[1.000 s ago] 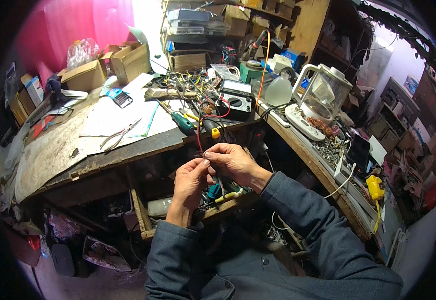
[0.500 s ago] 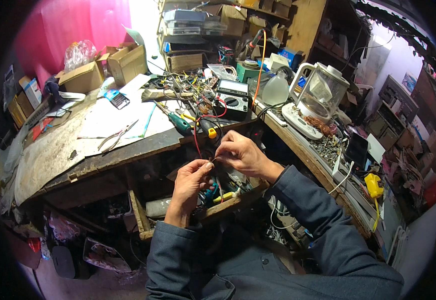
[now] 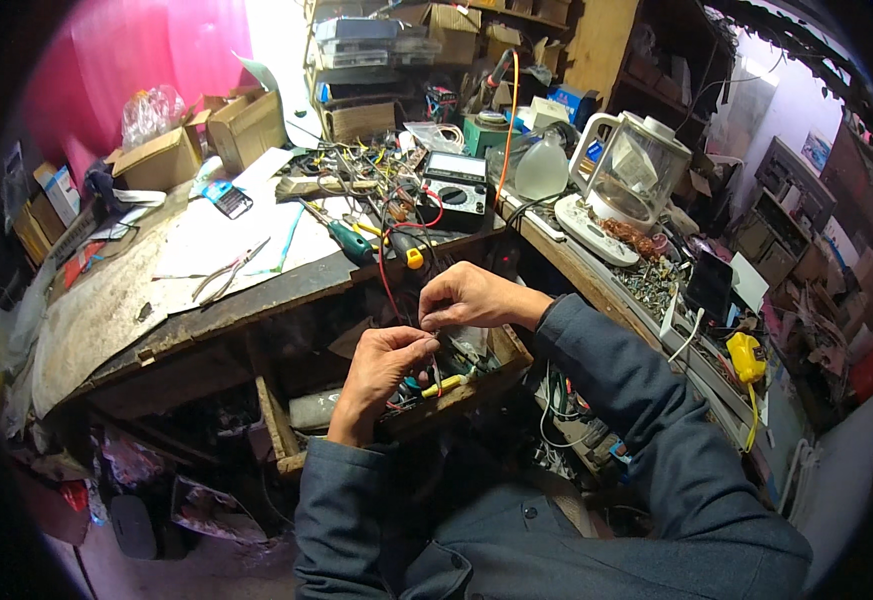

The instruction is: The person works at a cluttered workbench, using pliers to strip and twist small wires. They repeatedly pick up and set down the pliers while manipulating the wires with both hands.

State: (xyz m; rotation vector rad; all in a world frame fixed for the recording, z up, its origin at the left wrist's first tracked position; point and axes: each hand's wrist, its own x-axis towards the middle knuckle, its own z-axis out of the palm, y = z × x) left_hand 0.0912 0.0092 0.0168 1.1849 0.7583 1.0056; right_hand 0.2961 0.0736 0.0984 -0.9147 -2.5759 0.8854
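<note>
My left hand (image 3: 381,370) and my right hand (image 3: 471,298) are close together above an open wooden drawer (image 3: 283,418), both closed in fingertip pinches. What they pinch is too small and dark to name. A red wire (image 3: 384,275) curves from the analog multimeter (image 3: 456,190) down to just beside my fingertips, where its end is hidden. Beyond my hands, on the bench edge, lie a green-handled screwdriver (image 3: 348,242) and a tool with a yellow-and-black handle (image 3: 413,257). In the drawer below is a yellow-handled tool (image 3: 444,386) among wires.
Pliers (image 3: 231,272) rest by white paper sheets (image 3: 181,245) on the bench's left. A tangle of wires and parts (image 3: 356,165) lies behind. At right stand a translucent bottle (image 3: 543,168), a glass kettle (image 3: 641,175) and a yellow clamp-like item (image 3: 746,357) with a cord.
My right hand has shifted slightly left and down, its fingers more curled. The left fingertips sit slightly lower. The whole view has moved a little.
</note>
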